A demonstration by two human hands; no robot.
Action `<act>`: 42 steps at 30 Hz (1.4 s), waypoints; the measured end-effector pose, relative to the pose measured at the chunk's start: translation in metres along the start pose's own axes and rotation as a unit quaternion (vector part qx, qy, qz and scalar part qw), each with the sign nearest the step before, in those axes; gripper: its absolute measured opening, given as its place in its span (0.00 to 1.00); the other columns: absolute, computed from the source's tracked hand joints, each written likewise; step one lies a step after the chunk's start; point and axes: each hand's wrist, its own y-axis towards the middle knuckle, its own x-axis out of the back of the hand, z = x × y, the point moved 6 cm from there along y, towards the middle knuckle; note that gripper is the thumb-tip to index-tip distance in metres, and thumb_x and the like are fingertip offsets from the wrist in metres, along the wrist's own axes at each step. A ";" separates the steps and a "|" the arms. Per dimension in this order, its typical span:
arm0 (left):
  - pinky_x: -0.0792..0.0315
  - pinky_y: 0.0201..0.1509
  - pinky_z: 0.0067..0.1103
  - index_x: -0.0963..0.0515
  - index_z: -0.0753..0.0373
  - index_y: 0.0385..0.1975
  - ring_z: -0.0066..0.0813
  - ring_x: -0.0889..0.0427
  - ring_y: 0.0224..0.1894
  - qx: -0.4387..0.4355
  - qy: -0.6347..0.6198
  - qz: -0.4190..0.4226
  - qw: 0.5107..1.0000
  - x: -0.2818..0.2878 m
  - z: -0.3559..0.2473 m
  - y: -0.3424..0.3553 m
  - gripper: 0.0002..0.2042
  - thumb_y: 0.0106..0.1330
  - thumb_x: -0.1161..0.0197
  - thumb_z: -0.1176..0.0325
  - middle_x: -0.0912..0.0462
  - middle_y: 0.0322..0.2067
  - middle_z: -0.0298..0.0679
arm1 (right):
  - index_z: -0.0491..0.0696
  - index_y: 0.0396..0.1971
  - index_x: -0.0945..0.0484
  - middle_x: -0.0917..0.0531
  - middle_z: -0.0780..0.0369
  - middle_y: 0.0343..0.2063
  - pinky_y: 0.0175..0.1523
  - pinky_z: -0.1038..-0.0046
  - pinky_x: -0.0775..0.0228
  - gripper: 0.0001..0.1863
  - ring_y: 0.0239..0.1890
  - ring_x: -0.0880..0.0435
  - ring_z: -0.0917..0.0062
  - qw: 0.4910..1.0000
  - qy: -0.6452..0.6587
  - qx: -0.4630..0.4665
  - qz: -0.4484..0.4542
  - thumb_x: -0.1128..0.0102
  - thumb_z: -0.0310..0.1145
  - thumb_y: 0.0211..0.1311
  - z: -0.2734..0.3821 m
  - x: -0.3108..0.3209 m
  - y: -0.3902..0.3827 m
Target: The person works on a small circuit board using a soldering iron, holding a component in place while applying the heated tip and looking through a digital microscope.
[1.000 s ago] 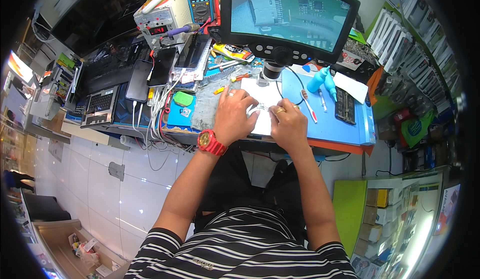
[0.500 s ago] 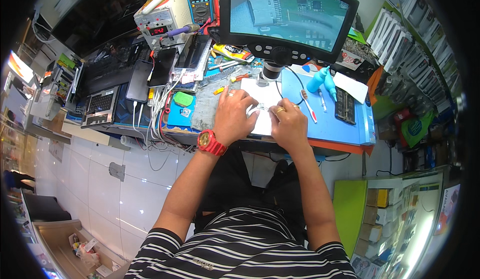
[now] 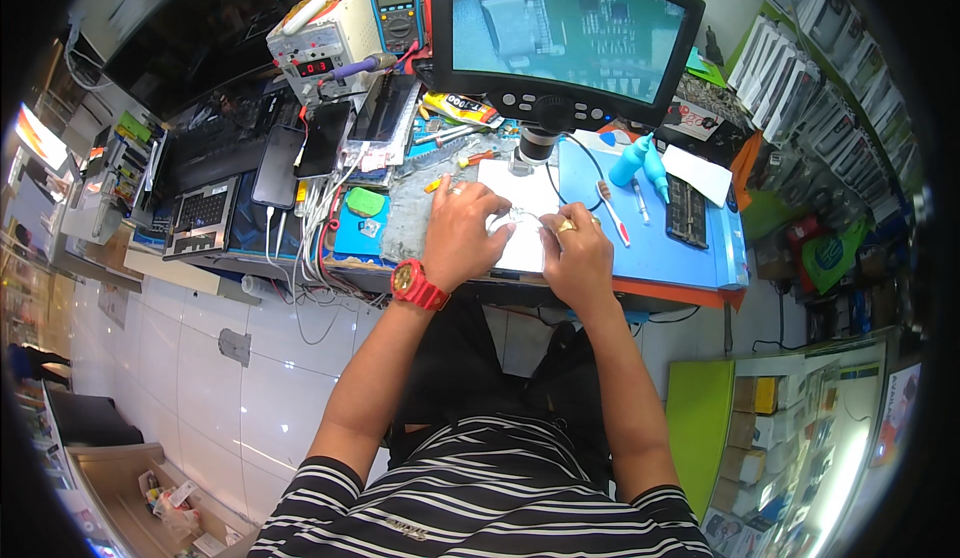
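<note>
A small circuit board (image 3: 516,215) lies on a white sheet (image 3: 525,258) below the microscope (image 3: 536,144), partly hidden by fingers. My left hand (image 3: 464,230), with a red watch at the wrist, has its thumb and fingers closed at the board's left edge. From the other side my right hand (image 3: 580,253) pinches a thin tool, its tip reaching left to the board; its exact kind is too small to tell. The microscope screen (image 3: 570,33) shows a green board with a metal connector at upper left, enlarged.
A blue mat (image 3: 640,248) on the right bears a toothbrush (image 3: 613,213), blue bottles (image 3: 628,161) and a dark phone frame (image 3: 687,213). Phones (image 3: 278,163), cables and a power supply (image 3: 320,53) crowd the left. A green sponge (image 3: 365,201) sits beside my left hand.
On the screen, the connector has shifted slightly left and down, and the dark blurred shape at lower right is gone. Both hands keep nearly the same place and grip.
</note>
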 end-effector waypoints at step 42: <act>0.43 0.84 0.58 0.11 0.57 0.42 0.44 0.15 0.51 -0.039 -0.001 -0.032 0.999 -0.002 -0.002 0.000 0.08 0.66 0.25 0.66 0.15 0.41 0.37 | 0.48 0.46 0.07 0.17 0.61 0.39 0.43 0.60 0.24 0.14 0.42 0.16 0.61 0.997 -0.059 0.043 -0.004 0.27 0.24 0.59 0.008 0.001 0.001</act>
